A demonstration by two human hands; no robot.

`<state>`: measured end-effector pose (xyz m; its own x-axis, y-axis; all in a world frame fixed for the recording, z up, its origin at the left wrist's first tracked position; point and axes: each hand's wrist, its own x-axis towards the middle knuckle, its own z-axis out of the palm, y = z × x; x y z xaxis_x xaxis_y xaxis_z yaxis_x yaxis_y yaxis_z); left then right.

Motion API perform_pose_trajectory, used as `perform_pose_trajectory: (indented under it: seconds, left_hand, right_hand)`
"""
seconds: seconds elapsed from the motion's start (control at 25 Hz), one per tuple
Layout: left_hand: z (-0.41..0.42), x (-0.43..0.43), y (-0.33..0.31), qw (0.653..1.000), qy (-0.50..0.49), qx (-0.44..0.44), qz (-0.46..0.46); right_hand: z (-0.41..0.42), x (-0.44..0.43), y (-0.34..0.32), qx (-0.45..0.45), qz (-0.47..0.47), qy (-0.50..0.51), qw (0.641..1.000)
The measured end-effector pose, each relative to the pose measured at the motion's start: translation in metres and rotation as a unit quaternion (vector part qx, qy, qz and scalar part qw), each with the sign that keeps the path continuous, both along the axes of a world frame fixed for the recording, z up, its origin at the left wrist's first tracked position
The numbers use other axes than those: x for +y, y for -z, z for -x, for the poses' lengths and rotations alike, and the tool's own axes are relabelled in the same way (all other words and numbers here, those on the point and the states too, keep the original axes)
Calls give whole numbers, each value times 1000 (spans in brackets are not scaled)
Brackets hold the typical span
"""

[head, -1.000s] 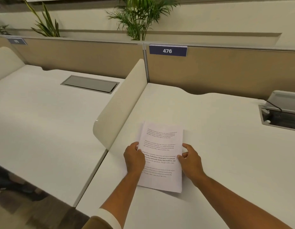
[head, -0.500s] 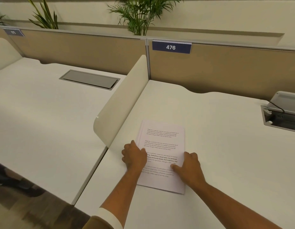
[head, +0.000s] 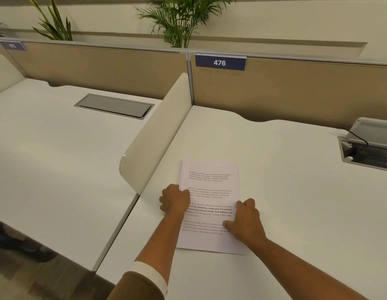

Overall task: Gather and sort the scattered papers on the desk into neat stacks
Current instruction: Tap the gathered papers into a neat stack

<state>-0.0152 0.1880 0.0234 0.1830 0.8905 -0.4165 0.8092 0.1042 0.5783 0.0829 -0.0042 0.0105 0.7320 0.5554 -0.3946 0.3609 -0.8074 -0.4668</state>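
Note:
One stack of white printed papers (head: 210,185) lies flat on the white desk (head: 296,191), its sheets nearly aligned, with slight offsets along the left edge. My left hand (head: 175,200) rests curled against the stack's left edge, fingers bent onto the top sheet. Flat on the lower right part of the top sheet lies my right hand (head: 245,219), thumb pointing left across the text. Both hands press on the stack; neither lifts it. I see no other loose papers.
A rounded cream divider (head: 153,144) stands just left of the stack. Beyond it is a neighbouring desk with a shut cable hatch (head: 114,106). An open cable box (head: 368,148) sits at the right. A tan partition with the sign 476 (head: 220,62) closes the back.
My right hand has slid from the stack's right edge onto the top sheet, lower and more to the left. My left hand stays at the left edge. The stack looks squarer.

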Motion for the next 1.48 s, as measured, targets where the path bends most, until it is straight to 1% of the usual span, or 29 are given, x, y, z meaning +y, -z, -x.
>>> perform_pose_trajectory:
  seconds: [0.12, 0.16, 0.24, 0.28, 0.36, 0.44, 0.52, 0.56, 0.64, 0.72, 0.84, 0.88, 0.96, 1.04, 1.16, 1.24, 1.36, 1.48]
  left_hand:
    - [-2, -1, -3, 994, -13, -103, 24]
    - [-4, -2, -6, 993, -7, -115, 34]
    - [-6, -6, -9, 993, 31, -107, 33]
    - [-7, -11, -12, 994, 55, -93, 10]
    - [-7, -29, -21, 990, 105, -51, -83]
    - [-7, -54, -31, 969, 161, -25, -185]
    - [-4, -76, -38, 948, 201, -53, -241]
    - [-2, -83, -42, 943, 208, -87, -244]
    - [-2, -86, -52, 941, 190, -179, -215]
    - [-7, -83, -64, 935, 171, -257, -174]
    - [-20, -88, -82, 905, 203, -356, -113]
    - [-26, -93, -86, 893, 212, -384, -95]
    - [-41, -110, -94, 877, 214, -424, -72]
    - [-59, -137, -100, 868, 205, -447, -72]
    - [-87, -192, -105, 860, 193, -466, -73]
    - [-104, -229, -106, 857, 195, -475, -49]
    - [-124, -277, -107, 846, 226, -483, -14]
    - [-131, -306, -103, 834, 245, -493, 3]
  right_hand:
    - [-2, 0, 2, -1, -7, 4, 1000]
    - [-2, 0, 2, 0, -8, 4, 1000]
    - [-3, -1, 3, 0, -11, 2, 1000]
    - [-3, -1, 3, 1, -14, 1, 1000]
    - [-6, -4, 4, -2, -19, 0, 1000]
    - [-11, -6, 5, 0, -26, 0, 1000]
    - [-17, -8, 3, 21, -60, 20, 998]
    - [-23, -11, 1, 44, -91, 49, 994]
    - [-38, -20, -11, 106, -165, 129, 972]
    - [-59, -36, -30, 144, -235, 173, 945]
    - [-87, -69, -62, 181, -363, 171, 898]
    - [-93, -81, -73, 180, -399, 164, 884]
    - [-102, -106, -94, 143, -442, 160, 871]
    - [-105, -129, -112, 83, -462, 171, 866]
    - [-105, -174, -126, -14, -484, 205, 851]
    - [-107, -207, -130, -59, -495, 230, 836]
    - [-111, -253, -132, -82, -511, 266, 813]
    - [-113, -284, -126, -98, -523, 286, 797]
